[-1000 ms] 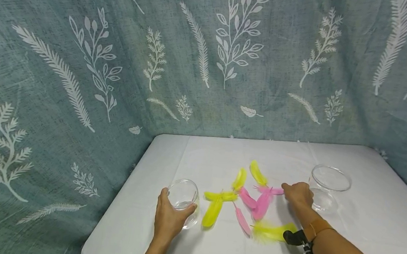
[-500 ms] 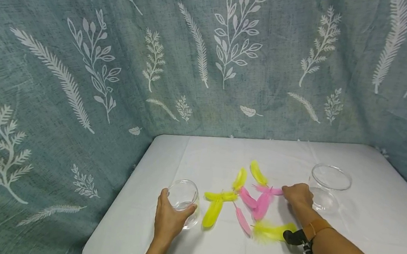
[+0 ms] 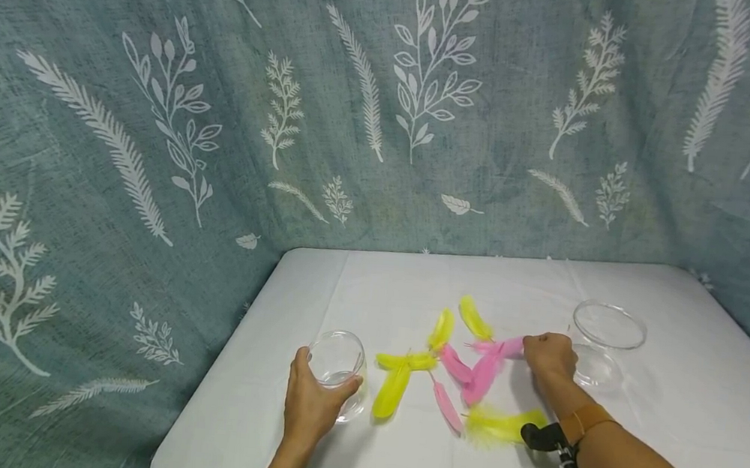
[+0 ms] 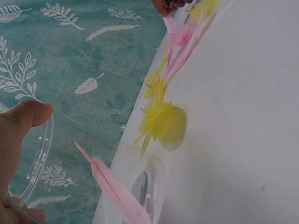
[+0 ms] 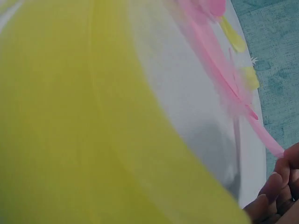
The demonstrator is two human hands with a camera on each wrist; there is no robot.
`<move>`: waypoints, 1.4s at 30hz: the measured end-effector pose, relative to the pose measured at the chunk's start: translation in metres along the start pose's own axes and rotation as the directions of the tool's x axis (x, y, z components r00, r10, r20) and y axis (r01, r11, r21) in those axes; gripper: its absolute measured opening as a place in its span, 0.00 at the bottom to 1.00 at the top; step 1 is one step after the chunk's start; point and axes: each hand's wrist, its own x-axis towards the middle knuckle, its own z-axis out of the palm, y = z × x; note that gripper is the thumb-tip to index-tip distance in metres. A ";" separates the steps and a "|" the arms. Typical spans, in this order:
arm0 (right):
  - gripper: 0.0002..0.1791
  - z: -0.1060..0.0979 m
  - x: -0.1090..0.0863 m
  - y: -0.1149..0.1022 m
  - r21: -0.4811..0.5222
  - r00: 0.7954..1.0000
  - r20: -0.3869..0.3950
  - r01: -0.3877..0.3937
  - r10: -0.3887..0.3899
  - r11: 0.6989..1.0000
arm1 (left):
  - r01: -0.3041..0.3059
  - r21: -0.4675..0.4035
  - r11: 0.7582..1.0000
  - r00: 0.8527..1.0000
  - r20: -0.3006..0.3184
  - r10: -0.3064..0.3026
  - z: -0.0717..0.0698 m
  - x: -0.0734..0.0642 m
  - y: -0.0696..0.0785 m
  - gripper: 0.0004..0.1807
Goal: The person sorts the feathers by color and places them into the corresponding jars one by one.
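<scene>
Gripping a smooth, clear, cylindrical jar (image 3: 342, 359) by its curved wall at lower centre of the frame with the left hand (image 3: 313, 407). Pinching one end of a soft, slender pink feather (image 3: 512, 347) right of centre with the right hand (image 3: 551, 356); visible just left of that hand, over the white, cloth-covered bench (image 3: 369, 294), near yellow feathers (image 3: 475, 319).

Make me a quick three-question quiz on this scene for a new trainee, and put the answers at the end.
1. True or false: the left hand grips a clear jar.
2. What colour is the feather that the right hand pinches? A: yellow. B: pink. C: blue.
3. Fill in: in the head view, the other jar stands on the ____ side of the table.

Key: 1: true. 2: B. 3: right.
</scene>
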 end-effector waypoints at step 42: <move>0.20 -0.033 -0.016 -0.076 0.215 0.989 -0.132 0.094 -0.066 0.972 | 0.015 0.008 1.000 1.000 0.009 -0.015 0.001 0.000 0.001 0.58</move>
